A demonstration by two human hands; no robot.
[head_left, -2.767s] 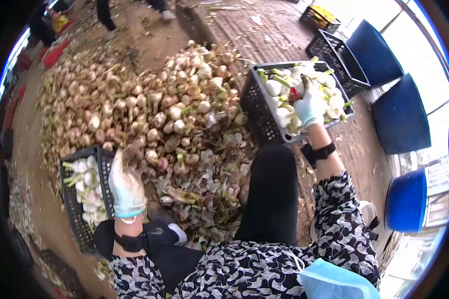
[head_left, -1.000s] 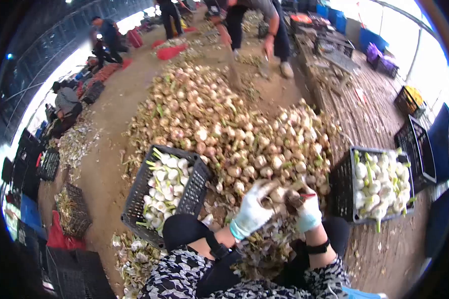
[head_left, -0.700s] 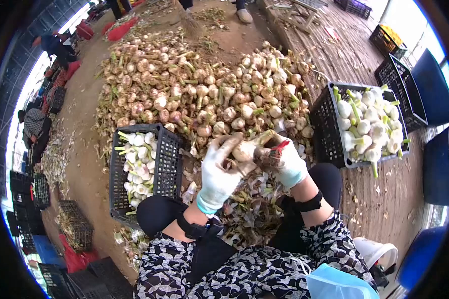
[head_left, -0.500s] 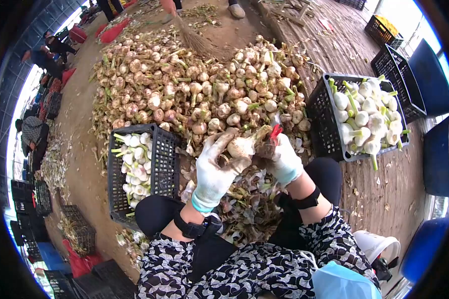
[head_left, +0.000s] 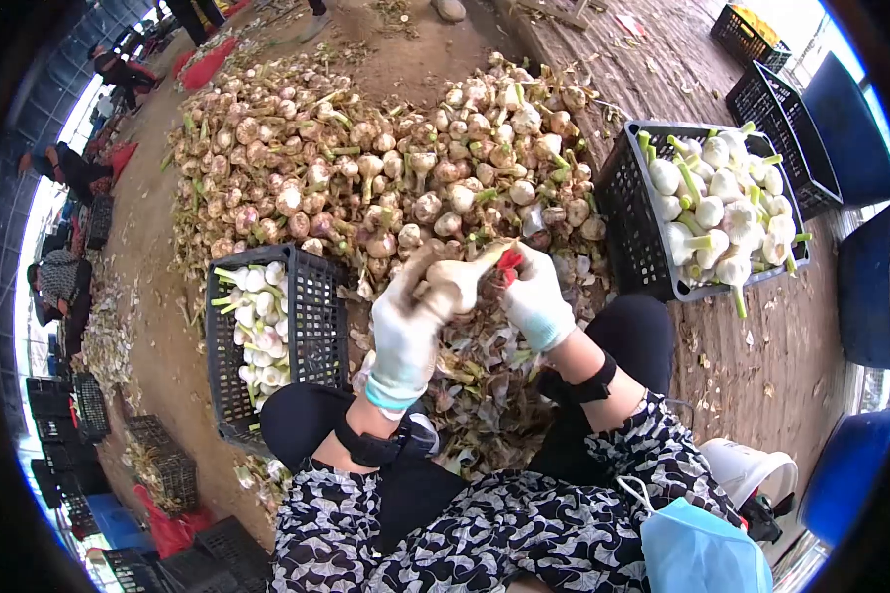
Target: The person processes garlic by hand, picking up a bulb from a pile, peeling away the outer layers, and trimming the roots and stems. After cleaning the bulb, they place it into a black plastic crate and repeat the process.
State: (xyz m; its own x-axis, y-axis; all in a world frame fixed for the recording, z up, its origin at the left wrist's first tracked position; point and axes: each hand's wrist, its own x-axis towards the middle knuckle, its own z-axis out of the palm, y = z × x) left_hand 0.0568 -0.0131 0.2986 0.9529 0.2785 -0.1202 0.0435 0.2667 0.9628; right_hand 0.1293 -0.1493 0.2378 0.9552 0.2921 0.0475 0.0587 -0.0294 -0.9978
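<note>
A single head-worn camera faces forward and steeply down over the wearer's lap, through a wide lens (its round edge darkens the corners and bends the outer scene). The left hand and right hand come close, near the middle; the heap of bulbs lies beyond, and distant people appear small at upper left.

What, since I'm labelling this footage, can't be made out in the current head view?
All in the head view:
Red item: partly hidden by the right hand; full shape unclear.
Bulb: partly covered by the left hand, whose fingers are blurred.
Left crate: near corner hidden behind the knee.
Yellow contents of the far crate: too small to identify.
Shoe: wearer cut off by the top edge.
</note>
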